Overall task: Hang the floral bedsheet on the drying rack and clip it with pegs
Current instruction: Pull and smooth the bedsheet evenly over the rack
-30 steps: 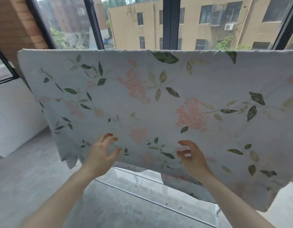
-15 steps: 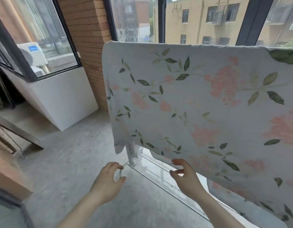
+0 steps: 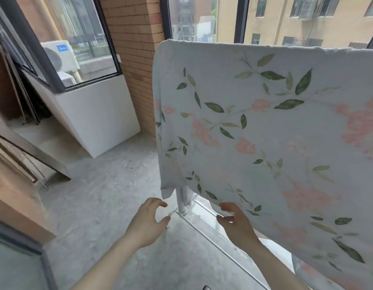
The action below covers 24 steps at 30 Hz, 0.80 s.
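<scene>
— One floral bedsheet point(image 3: 265, 132) hangs over the drying rack point(image 3: 182, 203), above and ahead of two bare hands.

— What are the hands doing?

— Right hand point(image 3: 233, 221) pinches the sheet's bottom hem. Left hand point(image 3: 148, 220) is loosely curled, holding nothing, just below the sheet's lower left corner.

— Any room?

— Open concrete floor point(image 3: 102, 206) spreads left of the left hand. Pegs: none visible.

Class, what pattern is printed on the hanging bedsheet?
Pink blossoms and green leaves on pale fabric; the bedsheet shows in the head view.
</scene>
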Motion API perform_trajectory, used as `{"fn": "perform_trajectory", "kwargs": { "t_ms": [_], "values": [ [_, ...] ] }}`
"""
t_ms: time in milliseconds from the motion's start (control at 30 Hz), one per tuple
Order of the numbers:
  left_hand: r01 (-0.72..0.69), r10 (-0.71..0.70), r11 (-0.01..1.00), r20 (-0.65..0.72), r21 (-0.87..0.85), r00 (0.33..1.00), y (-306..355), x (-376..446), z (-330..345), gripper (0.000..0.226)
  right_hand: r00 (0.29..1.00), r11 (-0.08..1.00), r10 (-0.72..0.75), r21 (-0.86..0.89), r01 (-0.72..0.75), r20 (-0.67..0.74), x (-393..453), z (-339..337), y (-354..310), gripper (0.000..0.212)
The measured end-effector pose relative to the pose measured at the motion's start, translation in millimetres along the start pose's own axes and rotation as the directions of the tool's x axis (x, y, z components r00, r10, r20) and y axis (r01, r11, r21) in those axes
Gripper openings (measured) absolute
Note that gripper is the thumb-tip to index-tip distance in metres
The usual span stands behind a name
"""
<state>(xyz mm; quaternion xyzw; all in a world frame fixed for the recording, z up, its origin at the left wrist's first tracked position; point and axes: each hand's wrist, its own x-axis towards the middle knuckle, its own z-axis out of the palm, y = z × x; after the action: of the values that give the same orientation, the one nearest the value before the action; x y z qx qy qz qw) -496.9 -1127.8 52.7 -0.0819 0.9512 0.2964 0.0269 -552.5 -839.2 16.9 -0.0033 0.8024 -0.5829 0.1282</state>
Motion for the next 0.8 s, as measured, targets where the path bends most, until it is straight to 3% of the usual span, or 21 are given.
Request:
{"fn": "perform_trajectory", "kwargs": {
  "t_ms": [233,500,667,800],
  "values": [
    [-0.024,0.026,0.999,-0.053,0.041,0.998,5.4,102.4,-61.2,0.035,0.999,0.999,-0.034,0.013,0.034,0.01,99.1,19.7,-49.9,0.031],
    [-0.108,0.107,0.994,-0.19,0.002,0.976,6.5,216.4,-149.2,0.032,0.95,0.935,-0.31,-0.172,0.31,0.032,208.5,21.8,-177.3,0.035],
    [-0.229,0.223,0.973,-0.254,0.008,0.941,6.5,289.4,-201.3,0.035,0.87,0.841,-0.493,-0.271,0.469,-0.024,241.6,16.7,-268.1,0.035],
    [-0.293,0.291,0.956,-0.228,0.026,0.929,-2.1,352.2,-241.2,0.037,0.706,0.683,-0.693,-0.446,0.578,-0.146,252.8,13.7,-343.1,0.035]
  ]
}}
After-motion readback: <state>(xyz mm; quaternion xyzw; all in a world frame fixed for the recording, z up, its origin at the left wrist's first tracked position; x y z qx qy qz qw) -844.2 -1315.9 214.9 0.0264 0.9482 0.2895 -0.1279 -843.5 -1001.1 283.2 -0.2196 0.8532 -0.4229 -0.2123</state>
